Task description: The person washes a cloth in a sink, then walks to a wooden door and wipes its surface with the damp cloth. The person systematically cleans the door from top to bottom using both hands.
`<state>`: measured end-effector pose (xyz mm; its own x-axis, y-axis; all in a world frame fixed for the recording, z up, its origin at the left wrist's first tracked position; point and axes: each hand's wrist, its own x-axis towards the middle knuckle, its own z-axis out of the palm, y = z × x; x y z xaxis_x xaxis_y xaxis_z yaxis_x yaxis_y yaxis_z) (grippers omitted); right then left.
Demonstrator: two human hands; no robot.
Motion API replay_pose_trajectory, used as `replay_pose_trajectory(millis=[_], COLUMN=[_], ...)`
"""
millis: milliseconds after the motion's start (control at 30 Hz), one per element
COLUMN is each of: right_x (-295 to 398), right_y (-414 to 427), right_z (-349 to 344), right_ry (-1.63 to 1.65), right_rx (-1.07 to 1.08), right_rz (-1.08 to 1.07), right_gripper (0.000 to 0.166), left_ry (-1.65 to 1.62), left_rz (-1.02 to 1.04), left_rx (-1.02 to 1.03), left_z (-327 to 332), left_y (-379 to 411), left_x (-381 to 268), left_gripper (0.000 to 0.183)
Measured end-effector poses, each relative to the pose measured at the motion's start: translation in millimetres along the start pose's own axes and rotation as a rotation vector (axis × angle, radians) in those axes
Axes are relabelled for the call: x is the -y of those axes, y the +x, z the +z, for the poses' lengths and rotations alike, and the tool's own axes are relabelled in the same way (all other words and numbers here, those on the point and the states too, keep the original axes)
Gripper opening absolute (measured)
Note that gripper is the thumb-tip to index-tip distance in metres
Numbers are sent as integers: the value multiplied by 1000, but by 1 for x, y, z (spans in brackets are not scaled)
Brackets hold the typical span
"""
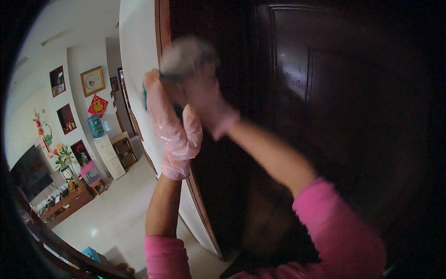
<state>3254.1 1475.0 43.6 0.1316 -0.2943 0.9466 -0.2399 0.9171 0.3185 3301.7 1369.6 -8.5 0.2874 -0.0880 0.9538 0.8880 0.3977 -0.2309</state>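
Observation:
My left hand, in a thin pink glove, is raised at the edge of the white wall, beside the brown door frame. Something dark green shows behind its fingers; most of it is hidden. Just to the right and above, my right hand, gloved too, is blurred. At its fingers is a rounded greyish-white thing, perhaps a cloth, too blurred to name surely. A dark panelled wooden door stands behind both hands.
To the left lies a room with a tiled floor, a television on the wall, a low wooden cabinet, a water dispenser with a blue bottle, and a folded chair. A dark rail crosses the lower left.

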Motion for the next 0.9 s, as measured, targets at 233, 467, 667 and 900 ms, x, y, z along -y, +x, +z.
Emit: replay_pose_trajectory(millis=[233,467,667,900], right_x=[37,20,-63,-113], right_y=[-99,-21,111,116], right_z=[-78,-26,3,-42], right_ry=[459,251,-9,106], right_rx=[-34,49,71,200], right_rz=[320,175,102,275], right_gripper=[34,67,63,58], left_ry=[-144,20,246,249], left_rz=[-64,-420,-230,-202], left_rx=[1,126,228,237], left_z=[8,-6,-12,-2], left_y=[-3,-68,-74,-57], left_x=[-5,-40,-45,-51], left_gripper=[64,63,69,70])
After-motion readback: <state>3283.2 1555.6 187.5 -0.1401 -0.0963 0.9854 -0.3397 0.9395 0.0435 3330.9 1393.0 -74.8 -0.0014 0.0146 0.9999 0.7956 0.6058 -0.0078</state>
